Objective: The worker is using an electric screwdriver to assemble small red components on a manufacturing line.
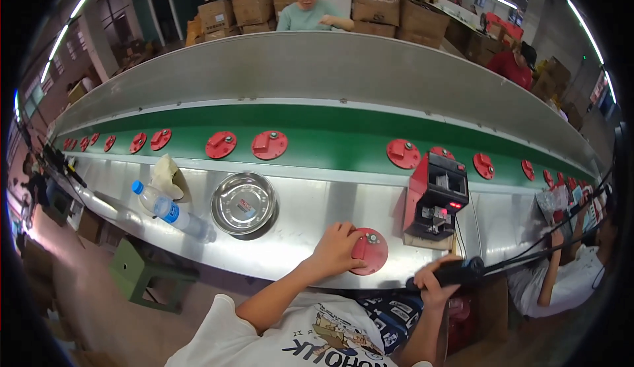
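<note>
My left hand (338, 249) is closed on the left side of a round red plate (375, 253) lying on the steel bench near its front edge. That plate carries a raised red block and small metal fittings near its far rim. Just right of it, my right hand (436, 282) is wrapped round a black corded electric screwdriver (457, 273). The tool lies roughly sideways, its tip end toward the plate but apart from it. Beyond my right hand stands a red and black screw feeder (438, 195) with a lit red display.
A steel bowl (243, 203), a water bottle (158, 202) and a pale cloth (168, 177) sit on the left. Several red plates line the green conveyor (330, 136) behind. Dark cables (541, 248) run off right, near another person. A green stool (142, 278) stands at front left.
</note>
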The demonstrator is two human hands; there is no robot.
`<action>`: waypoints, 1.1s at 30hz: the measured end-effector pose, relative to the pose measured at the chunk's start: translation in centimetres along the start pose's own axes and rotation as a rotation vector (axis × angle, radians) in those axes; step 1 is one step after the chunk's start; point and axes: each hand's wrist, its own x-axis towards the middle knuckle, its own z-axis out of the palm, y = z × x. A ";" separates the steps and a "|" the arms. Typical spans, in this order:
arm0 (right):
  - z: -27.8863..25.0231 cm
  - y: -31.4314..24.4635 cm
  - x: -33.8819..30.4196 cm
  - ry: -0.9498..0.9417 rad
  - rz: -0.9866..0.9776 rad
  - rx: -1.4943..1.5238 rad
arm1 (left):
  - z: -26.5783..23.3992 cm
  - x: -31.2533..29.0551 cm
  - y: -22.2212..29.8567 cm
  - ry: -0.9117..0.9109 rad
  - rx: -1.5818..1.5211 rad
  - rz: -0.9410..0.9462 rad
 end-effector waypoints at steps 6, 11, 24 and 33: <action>-10.3 -4.0 -8.2 0.636 -0.052 -0.455 | -0.2 0.9 2.6 -0.138 -0.149 0.115; -14.8 -13.3 -10.0 0.857 -0.266 -1.242 | 0.6 3.4 11.5 -0.472 -0.399 0.214; -20.4 -14.1 -22.3 1.096 -0.303 -0.707 | 14.7 3.5 20.2 -0.479 -0.649 0.936; -17.3 -8.3 -9.6 0.802 -0.089 -0.906 | -3.4 11.3 -2.1 0.064 -0.182 0.280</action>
